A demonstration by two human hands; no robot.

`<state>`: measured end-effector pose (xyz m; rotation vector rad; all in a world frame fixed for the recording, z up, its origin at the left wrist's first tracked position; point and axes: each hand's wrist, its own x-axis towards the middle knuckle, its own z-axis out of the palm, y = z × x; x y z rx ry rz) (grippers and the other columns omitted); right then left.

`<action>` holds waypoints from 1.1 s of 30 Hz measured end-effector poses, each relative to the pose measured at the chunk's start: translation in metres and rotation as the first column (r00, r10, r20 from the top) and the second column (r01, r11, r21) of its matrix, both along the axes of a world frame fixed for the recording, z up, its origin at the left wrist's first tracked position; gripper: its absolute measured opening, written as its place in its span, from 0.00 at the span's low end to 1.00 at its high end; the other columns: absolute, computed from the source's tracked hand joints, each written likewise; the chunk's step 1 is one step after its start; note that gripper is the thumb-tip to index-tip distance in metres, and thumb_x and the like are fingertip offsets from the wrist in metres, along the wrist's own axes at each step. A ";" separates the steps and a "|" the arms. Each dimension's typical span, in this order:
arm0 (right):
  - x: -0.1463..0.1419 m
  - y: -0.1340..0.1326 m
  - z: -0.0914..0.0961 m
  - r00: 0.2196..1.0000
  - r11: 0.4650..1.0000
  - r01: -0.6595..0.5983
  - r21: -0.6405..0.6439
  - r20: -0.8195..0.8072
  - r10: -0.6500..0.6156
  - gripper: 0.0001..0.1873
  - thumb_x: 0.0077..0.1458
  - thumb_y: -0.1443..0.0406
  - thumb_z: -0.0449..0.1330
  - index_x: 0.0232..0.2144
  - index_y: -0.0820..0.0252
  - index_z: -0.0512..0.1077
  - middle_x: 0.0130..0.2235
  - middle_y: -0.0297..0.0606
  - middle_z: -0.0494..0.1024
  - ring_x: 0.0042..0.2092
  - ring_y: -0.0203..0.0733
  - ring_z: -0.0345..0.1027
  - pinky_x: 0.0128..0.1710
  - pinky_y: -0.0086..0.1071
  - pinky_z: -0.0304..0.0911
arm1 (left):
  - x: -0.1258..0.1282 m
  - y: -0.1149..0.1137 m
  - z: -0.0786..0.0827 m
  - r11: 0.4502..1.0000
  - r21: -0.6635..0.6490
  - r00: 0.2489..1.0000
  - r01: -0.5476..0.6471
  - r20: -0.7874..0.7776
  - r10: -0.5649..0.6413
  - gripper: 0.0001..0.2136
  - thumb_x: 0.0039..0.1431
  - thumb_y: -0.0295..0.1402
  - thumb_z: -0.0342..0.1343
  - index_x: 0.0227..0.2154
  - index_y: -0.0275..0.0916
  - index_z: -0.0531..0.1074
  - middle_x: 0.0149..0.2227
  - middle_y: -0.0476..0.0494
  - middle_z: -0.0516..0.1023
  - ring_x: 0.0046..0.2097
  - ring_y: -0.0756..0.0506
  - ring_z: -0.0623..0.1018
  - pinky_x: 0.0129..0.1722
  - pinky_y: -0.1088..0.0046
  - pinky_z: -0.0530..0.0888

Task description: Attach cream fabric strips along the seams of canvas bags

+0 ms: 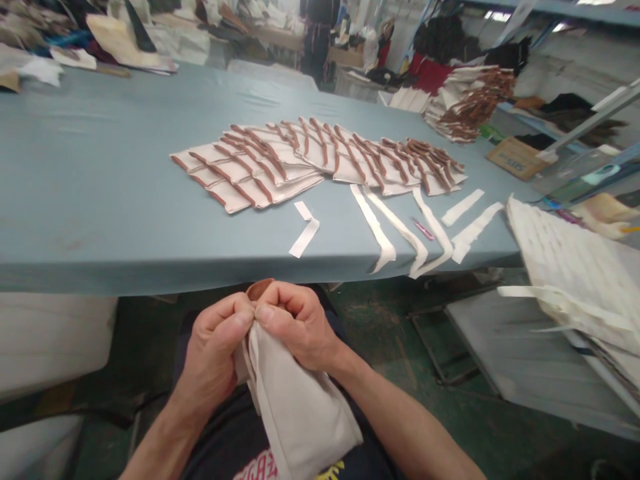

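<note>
Both hands are closed on the top of a cream cloth pouch [300, 407] with a brown trimmed rim, held over my lap below the table's front edge. My left hand [215, 350] pinches the pouch's top from the left. My right hand [295, 323] grips it from the right, thumb pressed against the left thumb. The pouch hangs down between my forearms. On the grey-blue table [100, 193] lies a fanned row of similar cream pieces with brown trim [310, 160].
Several white cloth strips [395, 233] lie near the table's front edge, some drooping over it, with a small pink tool [424, 229] among them. A stack of cream fabric [570, 267] sits at right, more trimmed pieces [470, 100] at the far right, clutter along the back.
</note>
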<state>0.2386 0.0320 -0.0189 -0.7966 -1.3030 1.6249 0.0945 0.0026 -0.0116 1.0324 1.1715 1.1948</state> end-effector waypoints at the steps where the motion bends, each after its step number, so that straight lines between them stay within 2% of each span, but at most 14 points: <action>1: 0.004 0.004 -0.001 0.998 0.999 -0.054 -0.002 0.019 0.054 0.27 0.55 0.45 0.72 0.26 0.57 0.67 0.26 0.27 0.65 0.28 0.32 0.54 0.29 0.29 0.53 | -0.005 0.001 0.000 0.999 -0.030 0.999 0.035 0.017 -0.035 0.26 0.56 0.50 0.67 0.18 0.44 0.59 0.18 0.59 0.55 0.20 0.53 0.53 0.17 0.77 0.57; 4: 0.015 0.017 -0.001 0.974 0.975 -0.220 -0.040 0.056 0.222 0.29 0.52 0.42 0.75 0.28 0.58 0.69 0.26 0.26 0.65 0.27 0.31 0.52 0.26 0.27 0.50 | -0.021 0.003 -0.002 0.991 -0.074 0.993 0.112 0.041 -0.109 0.30 0.56 0.61 0.68 0.18 0.42 0.66 0.19 0.56 0.61 0.20 0.52 0.58 0.17 0.78 0.60; 7: 0.023 0.024 0.002 0.949 0.951 -0.303 -0.057 0.072 0.307 0.29 0.53 0.43 0.76 0.29 0.59 0.70 0.26 0.26 0.64 0.27 0.31 0.51 0.26 0.27 0.47 | -0.033 0.003 -0.007 0.978 -0.089 0.982 0.189 -0.007 -0.190 0.34 0.65 0.68 0.56 0.20 0.41 0.72 0.20 0.53 0.65 0.20 0.51 0.62 0.17 0.77 0.62; 9: 0.025 0.026 0.006 0.941 0.943 -0.328 -0.051 0.076 0.331 0.29 0.53 0.44 0.76 0.29 0.59 0.70 0.26 0.25 0.64 0.27 0.31 0.51 0.26 0.27 0.48 | -0.038 0.004 -0.007 0.968 -0.085 0.969 0.234 -0.057 -0.240 0.34 0.67 0.68 0.54 0.22 0.41 0.73 0.20 0.53 0.66 0.20 0.51 0.62 0.17 0.78 0.62; 13: 0.028 0.028 0.010 0.923 0.926 -0.376 -0.035 0.070 0.378 0.26 0.56 0.48 0.76 0.29 0.59 0.70 0.27 0.25 0.64 0.29 0.31 0.52 0.28 0.28 0.51 | -0.042 0.010 0.003 0.943 -0.066 0.938 0.325 -0.105 -0.331 0.32 0.64 0.67 0.60 0.22 0.40 0.74 0.23 0.51 0.66 0.23 0.50 0.63 0.19 0.78 0.62; 16: 0.031 0.031 0.012 0.911 0.914 -0.405 -0.020 0.083 0.405 0.23 0.61 0.49 0.71 0.31 0.59 0.70 0.28 0.25 0.63 0.29 0.31 0.52 0.29 0.28 0.52 | -0.044 0.015 0.015 0.909 -0.052 0.892 0.413 -0.178 -0.415 0.29 0.65 0.60 0.64 0.21 0.38 0.75 0.24 0.50 0.67 0.24 0.50 0.64 0.21 0.79 0.62; 18: 0.032 0.033 0.015 0.902 0.910 -0.415 0.007 0.138 0.410 0.20 0.64 0.50 0.66 0.32 0.59 0.70 0.28 0.25 0.64 0.29 0.32 0.53 0.29 0.29 0.53 | -0.045 0.018 0.022 0.882 -0.036 0.847 0.470 -0.260 -0.463 0.29 0.67 0.58 0.61 0.20 0.39 0.74 0.24 0.49 0.67 0.25 0.49 0.64 0.21 0.79 0.63; 20: 0.033 0.033 0.020 0.914 0.935 -0.343 0.092 0.264 0.309 0.15 0.65 0.54 0.63 0.34 0.59 0.72 0.31 0.29 0.69 0.31 0.34 0.59 0.31 0.30 0.57 | -0.046 0.020 0.026 0.869 -0.048 0.819 0.493 -0.310 -0.482 0.28 0.68 0.57 0.60 0.20 0.39 0.73 0.23 0.49 0.67 0.25 0.48 0.64 0.22 0.78 0.64; 22: 0.034 0.029 0.026 0.922 0.959 -0.165 0.232 0.382 0.066 0.12 0.64 0.56 0.62 0.39 0.59 0.74 0.38 0.34 0.77 0.38 0.38 0.68 0.36 0.31 0.62 | -0.047 0.022 0.026 0.878 -0.083 0.827 0.471 -0.305 -0.472 0.28 0.66 0.58 0.60 0.20 0.39 0.76 0.23 0.47 0.70 0.25 0.47 0.65 0.22 0.77 0.65; 24: 0.034 0.022 0.031 0.887 0.939 0.018 0.342 0.428 -0.173 0.12 0.64 0.55 0.62 0.41 0.58 0.75 0.42 0.36 0.80 0.43 0.40 0.72 0.39 0.32 0.64 | -0.048 0.022 0.024 0.899 -0.092 0.854 0.427 -0.284 -0.435 0.28 0.65 0.59 0.62 0.21 0.39 0.78 0.23 0.45 0.73 0.25 0.47 0.68 0.22 0.77 0.66; 25: 0.035 0.016 0.032 0.864 0.928 0.071 0.366 0.442 -0.241 0.13 0.65 0.54 0.63 0.39 0.57 0.75 0.41 0.35 0.81 0.42 0.40 0.72 0.39 0.32 0.63 | -0.049 0.022 0.023 0.911 -0.084 0.868 0.404 -0.279 -0.410 0.29 0.64 0.60 0.62 0.21 0.39 0.79 0.22 0.45 0.74 0.24 0.47 0.69 0.22 0.78 0.66; 27: 0.035 0.001 0.032 0.820 0.920 0.082 0.383 0.499 -0.281 0.14 0.65 0.52 0.65 0.35 0.57 0.75 0.36 0.33 0.81 0.37 0.38 0.72 0.37 0.32 0.62 | -0.050 0.023 0.021 0.930 -0.055 0.890 0.362 -0.276 -0.363 0.29 0.63 0.61 0.63 0.21 0.39 0.80 0.22 0.45 0.75 0.23 0.47 0.70 0.20 0.78 0.67; 29: 0.032 -0.015 0.028 0.754 0.913 0.026 0.406 0.592 -0.284 0.16 0.62 0.52 0.68 0.33 0.56 0.74 0.33 0.31 0.80 0.34 0.37 0.71 0.36 0.32 0.60 | -0.050 0.023 0.020 0.944 -0.017 0.897 0.330 -0.306 -0.319 0.27 0.64 0.59 0.63 0.22 0.40 0.82 0.23 0.45 0.76 0.23 0.46 0.71 0.19 0.78 0.67; 33: 0.020 -0.034 0.013 0.570 0.825 -0.038 0.564 0.690 -0.446 0.18 0.59 0.51 0.72 0.32 0.56 0.74 0.32 0.34 0.82 0.35 0.41 0.74 0.36 0.34 0.57 | -0.046 0.024 0.019 0.942 0.131 0.880 0.309 -0.415 -0.231 0.23 0.67 0.52 0.62 0.23 0.42 0.85 0.26 0.44 0.81 0.28 0.44 0.78 0.27 0.80 0.73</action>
